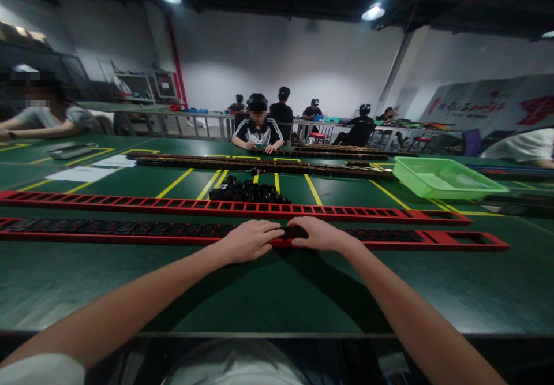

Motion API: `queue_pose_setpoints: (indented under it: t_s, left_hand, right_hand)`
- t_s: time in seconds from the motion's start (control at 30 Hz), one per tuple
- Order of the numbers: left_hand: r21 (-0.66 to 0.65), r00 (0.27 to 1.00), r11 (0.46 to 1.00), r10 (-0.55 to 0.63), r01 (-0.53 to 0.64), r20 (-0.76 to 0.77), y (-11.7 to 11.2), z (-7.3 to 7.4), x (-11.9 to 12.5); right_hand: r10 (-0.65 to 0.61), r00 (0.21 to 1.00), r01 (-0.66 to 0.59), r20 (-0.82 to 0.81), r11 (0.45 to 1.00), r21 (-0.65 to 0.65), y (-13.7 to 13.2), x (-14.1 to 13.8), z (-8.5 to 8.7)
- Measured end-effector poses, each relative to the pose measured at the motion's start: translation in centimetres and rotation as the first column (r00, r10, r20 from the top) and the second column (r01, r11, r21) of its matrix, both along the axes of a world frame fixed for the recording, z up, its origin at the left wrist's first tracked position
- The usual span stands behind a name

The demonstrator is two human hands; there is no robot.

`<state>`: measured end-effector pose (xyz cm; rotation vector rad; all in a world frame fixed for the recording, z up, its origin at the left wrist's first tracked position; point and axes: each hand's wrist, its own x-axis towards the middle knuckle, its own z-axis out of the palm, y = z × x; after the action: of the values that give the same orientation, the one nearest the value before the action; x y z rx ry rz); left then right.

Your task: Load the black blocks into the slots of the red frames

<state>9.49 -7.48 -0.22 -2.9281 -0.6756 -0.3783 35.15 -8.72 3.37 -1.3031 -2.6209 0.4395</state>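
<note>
A long red frame [480, 238] lies across the table in front of me, its slots filled with black plastic parts [142, 228]. My left hand [249, 239] rests on the middle of it, fingers stretched out to the right over the black parts. Close beside it, my right hand [318, 234] curves over the frame, thumb and fingers around a small black part [298, 232]. That part is mostly hidden by the fingers, and it appears to be at its slot. Behind this frame lies a second red frame [346, 210] with open slots.
Beyond the frames sits a pile of black parts [246, 190]. A green basket [450, 178] stands at the right. Dark long strips [259, 164] cross the table farther back, with white papers [84, 172] at the left. A co-worker [258, 131] sits opposite; others are around.
</note>
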Motion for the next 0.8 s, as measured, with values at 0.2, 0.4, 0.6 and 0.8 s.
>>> queue_pose_setpoints:
  t_s: [0.2, 0.4, 0.6, 0.8]
  left_hand:
    - [0.037, 1.0, 0.999, 0.002, -0.001, -0.02, -0.1, 0.1, 0.2]
    - [0.085, 0.999, 0.996, 0.014, -0.011, -0.035, -0.1, -0.3, 0.3]
    - [0.042, 0.998, 0.997, 0.06, -0.06, -0.005, 0.0, -0.4, 0.2]
    - [0.029, 0.996, 0.996, 0.088, -0.088, -0.02, 0.0, -0.1, 0.4]
  right_hand:
    - [0.028, 0.991, -0.036, 0.128, 0.998, 0.059, 0.2, 0.9, 0.3]
    - [0.031, 0.99, -0.057, 0.141, 0.981, 0.187, -0.2, -0.1, -0.7]
    - [0.014, 0.998, -0.031, 0.065, 0.963, 0.266, -0.4, -2.5, -2.1]
    - [0.035, 0.999, -0.033, -0.006, 0.976, 0.216, -0.3, -2.4, -1.9]
